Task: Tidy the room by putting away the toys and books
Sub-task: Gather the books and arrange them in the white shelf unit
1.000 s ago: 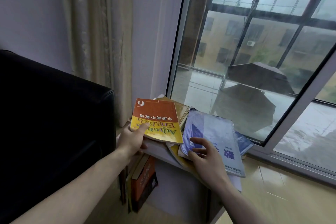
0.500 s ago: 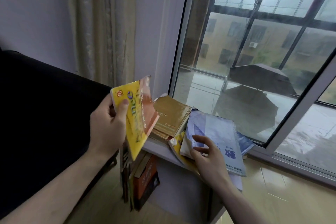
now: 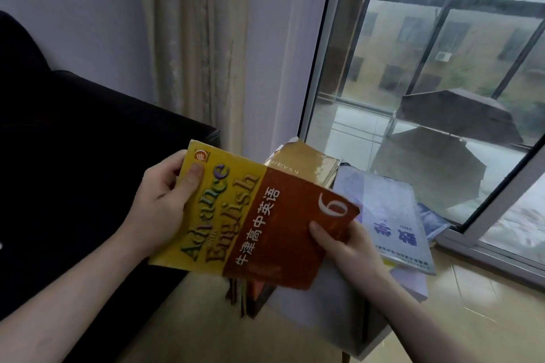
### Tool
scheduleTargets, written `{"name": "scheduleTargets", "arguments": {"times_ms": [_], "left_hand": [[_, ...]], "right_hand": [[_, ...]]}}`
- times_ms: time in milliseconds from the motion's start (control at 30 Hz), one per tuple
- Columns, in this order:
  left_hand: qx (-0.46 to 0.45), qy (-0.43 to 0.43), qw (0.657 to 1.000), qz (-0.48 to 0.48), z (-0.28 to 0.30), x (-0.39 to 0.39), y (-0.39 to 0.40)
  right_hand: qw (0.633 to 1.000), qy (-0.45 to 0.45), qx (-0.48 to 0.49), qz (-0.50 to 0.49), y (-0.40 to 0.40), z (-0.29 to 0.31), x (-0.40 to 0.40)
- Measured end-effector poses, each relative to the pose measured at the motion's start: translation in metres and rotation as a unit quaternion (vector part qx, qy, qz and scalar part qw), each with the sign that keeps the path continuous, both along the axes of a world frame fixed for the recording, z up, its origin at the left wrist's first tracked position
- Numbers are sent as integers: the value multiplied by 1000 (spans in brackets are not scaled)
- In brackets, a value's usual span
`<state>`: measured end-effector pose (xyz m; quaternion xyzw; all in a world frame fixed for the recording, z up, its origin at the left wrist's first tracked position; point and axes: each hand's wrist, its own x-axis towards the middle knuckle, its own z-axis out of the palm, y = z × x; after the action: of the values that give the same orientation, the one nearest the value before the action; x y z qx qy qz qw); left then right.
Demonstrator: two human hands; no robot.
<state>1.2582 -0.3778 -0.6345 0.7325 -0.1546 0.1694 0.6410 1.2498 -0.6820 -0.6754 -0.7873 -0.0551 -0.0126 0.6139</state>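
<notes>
Yellow-and-red book (image 3: 250,215) between both hands, shelved books (image 3: 253,292) below mostly hidden

Yellow-red textbook (image 3: 250,215) had a glossy paper cover; behind it, brown book (image 3: 306,160) looked shiny, worn; sofa (image 3: 73,132) left of it was matt black; curtain (image 3: 191,38) was cloth.

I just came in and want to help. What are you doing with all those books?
A person is tidying books by the window. Both hands hold a yellow and red English book: the left hand grips its yellow end, the right hand its red end. More books wait on the small table: a brown book and a blue book. Others stand below, beside the black sofa.
</notes>
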Motion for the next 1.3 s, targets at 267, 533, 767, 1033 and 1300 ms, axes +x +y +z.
{"name": "scheduleTargets", "arguments": {"times_ms": [267, 533, 767, 1033, 1300], "left_hand": [[31, 306, 950, -57, -11, 7, 20], [71, 241, 966, -59, -14, -3, 16], [-129, 311, 941, 30, -5, -4, -12], [-106, 305, 944, 63, -6, 0, -19], [179, 342, 917, -104, -8, 3, 3]], "right_hand": [[942, 174, 280, -63, 22, 2, -12], [908, 264, 315, -87, 18, 2, -13], [927, 245, 272, -75, 17, 5, -23], [941, 291, 173, 6, 1, 8, -26], [869, 459, -117, 145, -14, -42, -18]]}}
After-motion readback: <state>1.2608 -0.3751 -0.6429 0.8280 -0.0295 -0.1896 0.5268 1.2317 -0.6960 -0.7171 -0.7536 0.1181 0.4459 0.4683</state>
